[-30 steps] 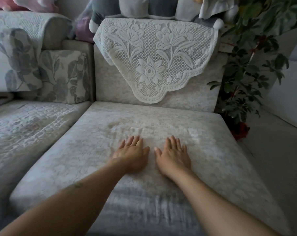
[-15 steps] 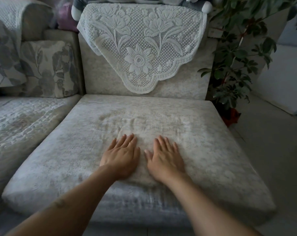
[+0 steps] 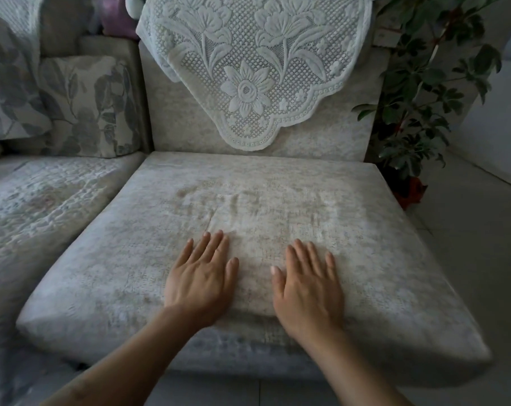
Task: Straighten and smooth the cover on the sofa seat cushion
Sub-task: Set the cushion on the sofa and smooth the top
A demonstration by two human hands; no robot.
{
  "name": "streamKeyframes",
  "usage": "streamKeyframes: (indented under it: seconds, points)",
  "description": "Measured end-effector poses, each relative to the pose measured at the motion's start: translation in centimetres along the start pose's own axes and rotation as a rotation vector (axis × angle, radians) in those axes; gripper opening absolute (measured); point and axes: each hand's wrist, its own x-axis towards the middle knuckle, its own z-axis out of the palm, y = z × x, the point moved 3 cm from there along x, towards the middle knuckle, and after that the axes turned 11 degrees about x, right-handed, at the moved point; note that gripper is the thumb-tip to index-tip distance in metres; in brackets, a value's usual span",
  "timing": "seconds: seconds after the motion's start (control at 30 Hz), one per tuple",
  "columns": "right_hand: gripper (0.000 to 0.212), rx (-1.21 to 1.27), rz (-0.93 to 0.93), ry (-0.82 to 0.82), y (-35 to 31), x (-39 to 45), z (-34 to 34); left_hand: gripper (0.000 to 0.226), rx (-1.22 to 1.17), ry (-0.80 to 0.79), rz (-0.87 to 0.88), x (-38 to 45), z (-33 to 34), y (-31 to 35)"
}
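Left hand (image 3: 200,278) & right hand (image 3: 308,284) lie flat, fingers straight, pressing the cover (image 3: 395,259) on seat cushion, near front edge. Faint creases just beyond fingertips. Fabric prob soft, plush, grippy; work w/ flat palms, no pinching.

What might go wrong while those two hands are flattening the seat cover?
Both hands, left and right, press flat near the front edge of the seat cover, so they may push fabric backward and deepen the creases ahead of the fingers. A long reach could snag the lace cloth.
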Motion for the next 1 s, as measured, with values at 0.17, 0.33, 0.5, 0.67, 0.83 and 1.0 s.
streamKeyframes:
  seconds: [0.17, 0.33, 0.5, 0.67, 0.83, 1.0]
  points:
    - [0.071, -0.016, -0.049, 0.088, 1.2, -0.7, 0.9, 0.078, 0.025, 0.032, -0.020, -0.1, 0.7, 0.1]
    - [0.073, -0.017, -0.061, 0.097, 1.7, 3.2, 2.1, 0.079, 0.029, 0.029, -0.036, 3.3, 1.8, 0.2]
    - [0.070, -0.040, -0.047, 0.086, 1.9, 4.5, 2.5, 0.078, 0.037, 0.024, -0.045, 4.5, 2.1, 0.3]
    - [0.071, -0.025, -0.026, 0.072, 1.6, 4.0, 2.0, 0.076, 0.026, -0.011, -0.043, 4.4, 1.3, 0.3]
    - [0.073, -0.057, -0.020, -0.002, 1.2, 3.6, 1.3, 0.075, 0.029, -0.055, -0.024, 3.8, 0.8, 0.3]
    - [0.072, -0.071, -0.017, 0.012, 1.4, 3.3, 1.7, 0.074, 0.026, -0.058, -0.038, 3.6, 0.9, 0.5]
